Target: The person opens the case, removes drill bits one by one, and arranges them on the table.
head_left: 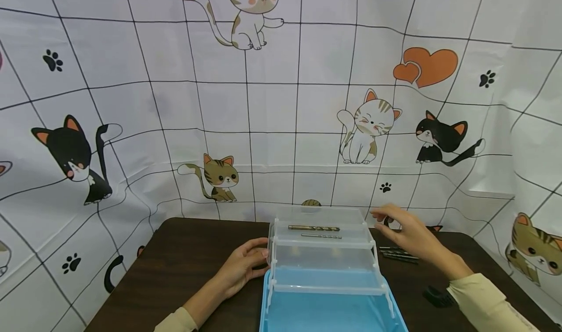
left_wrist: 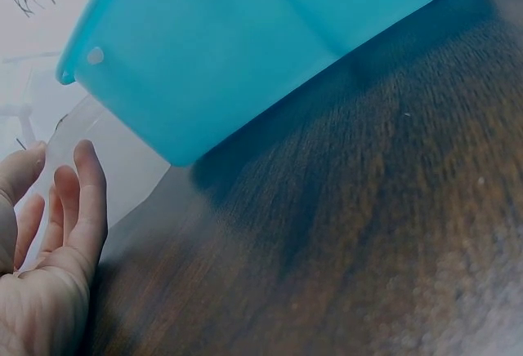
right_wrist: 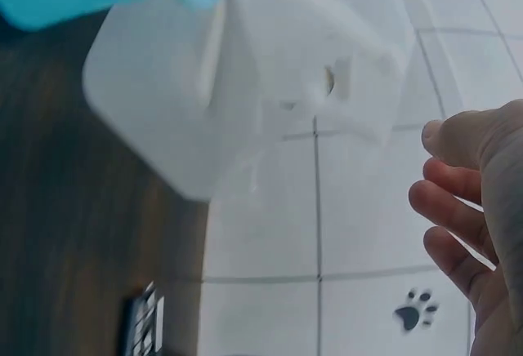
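Note:
A blue storage box (head_left: pixel 325 312) stands on the table, its clear stepped trays (head_left: pixel 322 256) spread open above and behind the base. On the top tray lie a gold drill bit (head_left: pixel 313 228) and a thinner silver drill bit (head_left: pixel 321 236). My left hand (head_left: pixel 246 263) is at the left side of the trays, fingers loosely bent with their tips right at the clear plastic. Just right of the top tray, my right hand (head_left: pixel 406 229) is raised in the air, fingers relaxed and spread from the thumb, nothing between them.
Several dark drill bits (head_left: pixel 398 255) lie on the brown table (head_left: pixel 197 259) beneath my right hand. A black object (head_left: pixel 439 297) is near my right sleeve. White sheeting (head_left: pixel 272 107) printed with cats hangs behind the table and along its sides.

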`<move>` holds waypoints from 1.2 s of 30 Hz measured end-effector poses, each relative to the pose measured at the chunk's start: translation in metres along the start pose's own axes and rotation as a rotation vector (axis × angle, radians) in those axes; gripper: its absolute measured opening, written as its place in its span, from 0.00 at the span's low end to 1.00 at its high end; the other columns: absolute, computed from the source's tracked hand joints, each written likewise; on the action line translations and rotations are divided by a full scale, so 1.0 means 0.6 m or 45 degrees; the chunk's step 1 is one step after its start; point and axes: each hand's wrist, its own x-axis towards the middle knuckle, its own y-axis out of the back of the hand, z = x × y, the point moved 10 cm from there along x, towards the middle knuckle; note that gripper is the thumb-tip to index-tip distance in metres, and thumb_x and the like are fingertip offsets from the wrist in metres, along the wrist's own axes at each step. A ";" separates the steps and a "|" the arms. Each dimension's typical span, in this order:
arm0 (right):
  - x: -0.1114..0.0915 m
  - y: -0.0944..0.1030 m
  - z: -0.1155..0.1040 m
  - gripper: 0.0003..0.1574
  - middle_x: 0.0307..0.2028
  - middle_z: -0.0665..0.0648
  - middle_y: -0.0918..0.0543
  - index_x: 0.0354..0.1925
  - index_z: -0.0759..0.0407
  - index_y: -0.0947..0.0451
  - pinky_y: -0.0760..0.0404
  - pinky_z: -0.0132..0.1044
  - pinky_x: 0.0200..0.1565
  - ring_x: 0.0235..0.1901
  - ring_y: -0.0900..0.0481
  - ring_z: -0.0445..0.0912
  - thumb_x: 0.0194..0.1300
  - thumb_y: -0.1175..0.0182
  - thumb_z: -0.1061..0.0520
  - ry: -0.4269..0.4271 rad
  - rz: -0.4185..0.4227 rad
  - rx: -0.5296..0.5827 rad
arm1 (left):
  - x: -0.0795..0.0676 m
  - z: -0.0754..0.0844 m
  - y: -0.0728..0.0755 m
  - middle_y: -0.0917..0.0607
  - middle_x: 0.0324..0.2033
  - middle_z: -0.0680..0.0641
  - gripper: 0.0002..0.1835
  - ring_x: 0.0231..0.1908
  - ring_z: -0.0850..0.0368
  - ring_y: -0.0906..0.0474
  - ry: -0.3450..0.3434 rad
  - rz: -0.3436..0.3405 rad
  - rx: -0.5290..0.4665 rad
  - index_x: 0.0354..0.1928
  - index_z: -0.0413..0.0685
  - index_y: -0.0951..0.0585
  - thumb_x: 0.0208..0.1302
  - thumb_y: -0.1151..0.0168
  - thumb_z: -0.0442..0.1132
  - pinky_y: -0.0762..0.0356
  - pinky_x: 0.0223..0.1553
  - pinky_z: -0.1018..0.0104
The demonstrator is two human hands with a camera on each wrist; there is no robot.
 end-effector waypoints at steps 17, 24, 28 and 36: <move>0.093 -0.052 -0.108 0.26 0.43 0.44 0.24 0.50 0.48 0.24 0.28 0.28 0.33 0.37 0.25 0.42 0.53 0.33 0.65 0.316 -0.155 0.195 | -0.002 -0.002 0.006 0.27 0.50 0.37 0.27 0.50 0.42 0.27 0.014 0.037 -0.007 0.64 0.40 0.38 0.65 0.43 0.34 0.31 0.51 0.46; 0.117 -0.087 -0.125 0.16 0.39 0.46 0.22 0.46 0.51 0.22 0.24 0.31 0.31 0.35 0.25 0.37 0.59 0.36 0.62 0.289 -0.325 0.285 | 0.001 -0.002 0.005 0.27 0.50 0.36 0.27 0.50 0.41 0.27 0.003 0.036 0.002 0.64 0.41 0.38 0.65 0.43 0.33 0.31 0.50 0.46; 0.117 -0.107 -0.130 0.11 0.37 0.48 0.21 0.43 0.54 0.21 0.23 0.30 0.31 0.33 0.25 0.36 0.60 0.37 0.61 0.279 -0.415 0.299 | 0.002 -0.001 0.004 0.27 0.51 0.36 0.27 0.51 0.40 0.28 0.006 0.033 -0.007 0.64 0.41 0.38 0.65 0.43 0.33 0.31 0.51 0.46; 0.115 -0.134 -0.137 0.12 0.37 0.47 0.20 0.43 0.54 0.19 0.24 0.28 0.30 0.32 0.24 0.35 0.58 0.35 0.60 0.289 -0.481 0.274 | 0.000 -0.004 0.004 0.27 0.51 0.36 0.27 0.51 0.40 0.28 0.014 0.033 -0.008 0.64 0.41 0.38 0.65 0.44 0.33 0.31 0.50 0.46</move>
